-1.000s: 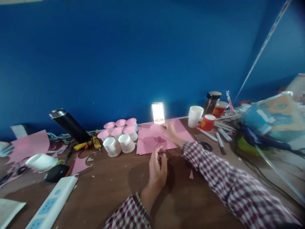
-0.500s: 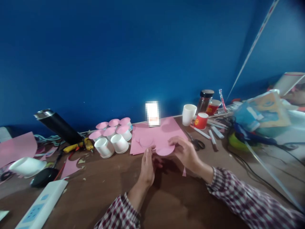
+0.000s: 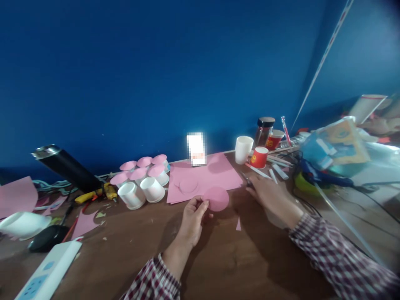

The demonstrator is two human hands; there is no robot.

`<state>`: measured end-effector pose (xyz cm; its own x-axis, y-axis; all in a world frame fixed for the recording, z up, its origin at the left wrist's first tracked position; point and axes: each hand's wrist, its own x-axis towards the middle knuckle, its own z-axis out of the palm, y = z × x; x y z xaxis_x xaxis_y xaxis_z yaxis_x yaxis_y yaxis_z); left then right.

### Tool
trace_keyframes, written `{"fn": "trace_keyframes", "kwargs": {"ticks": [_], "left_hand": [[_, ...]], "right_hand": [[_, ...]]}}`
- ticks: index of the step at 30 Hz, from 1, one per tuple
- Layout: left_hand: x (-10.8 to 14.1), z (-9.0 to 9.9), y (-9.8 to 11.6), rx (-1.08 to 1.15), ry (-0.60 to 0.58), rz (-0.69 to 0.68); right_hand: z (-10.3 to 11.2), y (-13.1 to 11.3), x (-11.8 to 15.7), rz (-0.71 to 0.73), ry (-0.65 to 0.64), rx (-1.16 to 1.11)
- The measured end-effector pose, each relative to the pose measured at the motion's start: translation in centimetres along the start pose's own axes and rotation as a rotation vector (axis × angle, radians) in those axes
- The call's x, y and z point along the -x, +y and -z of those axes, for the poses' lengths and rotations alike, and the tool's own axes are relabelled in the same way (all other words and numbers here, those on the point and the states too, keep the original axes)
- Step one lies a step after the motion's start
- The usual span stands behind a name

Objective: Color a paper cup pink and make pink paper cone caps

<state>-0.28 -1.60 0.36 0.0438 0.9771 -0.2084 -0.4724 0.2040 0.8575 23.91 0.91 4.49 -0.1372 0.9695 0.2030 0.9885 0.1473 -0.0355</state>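
My left hand (image 3: 193,218) pinches a round pink paper disc (image 3: 216,199) at its left edge, between thumb and fingers, above the brown table. My right hand (image 3: 270,193) lies to the right, closed about the dark scissors (image 3: 248,180). Only a bit of the scissors shows at its fingertips; the handles are hidden beneath the hand. Behind the disc lie pink paper sheets (image 3: 215,171), with a circle (image 3: 188,186) visible on the top one. A small pink paper scrap (image 3: 238,224) rests on the table between my hands.
Several white paper cups (image 3: 152,189), some topped with pink discs, stand left of the sheets. Farther left are a black flask (image 3: 67,168), a yellow-handled tool (image 3: 90,196) and a power strip (image 3: 50,268). Right are a white cup (image 3: 244,150), a red cup (image 3: 259,157) and markers (image 3: 279,171).
My right hand has let go of the pink disc and moved right onto the scissors. The left hand still holds the disc, now tilted more toward me. The view has shifted slightly.
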Motion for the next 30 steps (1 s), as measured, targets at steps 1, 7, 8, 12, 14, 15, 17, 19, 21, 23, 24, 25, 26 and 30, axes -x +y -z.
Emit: {"fn": "trace_keyframes", "kwargs": {"ticks": [1,7,8,12,14,15,17,19,21,23,24,25,26,30], "left_hand": [[-0.1,0.0,-0.1,0.0,-0.01,-0.012],[-0.9,0.8,-0.6,-0.053,0.059,-0.117],[-1.0,1.0,-0.8,-0.068,0.081,-0.124],[-1.4,1.5,-1.0,-0.093,0.078,-0.138],[-1.5,1.7,-1.1,-0.118,0.084,-0.157],[-1.5,1.7,-1.1,-0.132,0.096,-0.161],[-1.6,1.7,-1.0,-0.142,0.119,-0.155],[-1.6,1.7,-0.7,-0.131,0.133,-0.155],[-1.7,1.6,-0.3,-0.113,0.153,-0.163],[-1.8,1.7,0.3,-0.097,0.18,-0.19],[-1.9,1.8,0.7,-0.092,0.193,-0.21],[-2.0,1.9,1.1,-0.088,0.209,-0.235],[-2.2,2.1,1.5,-0.082,0.224,-0.263],[-2.8,2.9,2.7,0.084,0.293,-0.273]], "right_hand": [[0.1,0.5,-0.1,-0.036,-0.069,0.042],[-0.7,2.0,-0.8,-0.03,-0.158,0.07],[-0.9,2.3,-0.9,-0.032,-0.17,0.073],[-1.8,3.3,-1.2,-0.052,-0.208,0.037],[-2.0,3.7,-1.3,-0.044,-0.164,0.005],[-2.0,3.9,-1.3,-0.048,-0.134,-0.021],[-2.1,4.3,-1.3,-0.067,-0.082,-0.106],[-2.0,4.3,-1.2,-0.072,-0.05,-0.258],[-1.7,3.8,-1.1,-0.023,-0.029,-0.492],[-1.2,2.5,-0.9,0.041,-0.053,-0.774],[-1.0,1.7,-0.9,0.07,-0.085,-0.907],[-0.8,0.7,-0.9,0.101,-0.096,-1.006],[-0.7,-0.4,-0.9,0.122,-0.101,-1.078],[-1.3,-4.9,-1.3,0.175,-0.215,-1.296]]}}
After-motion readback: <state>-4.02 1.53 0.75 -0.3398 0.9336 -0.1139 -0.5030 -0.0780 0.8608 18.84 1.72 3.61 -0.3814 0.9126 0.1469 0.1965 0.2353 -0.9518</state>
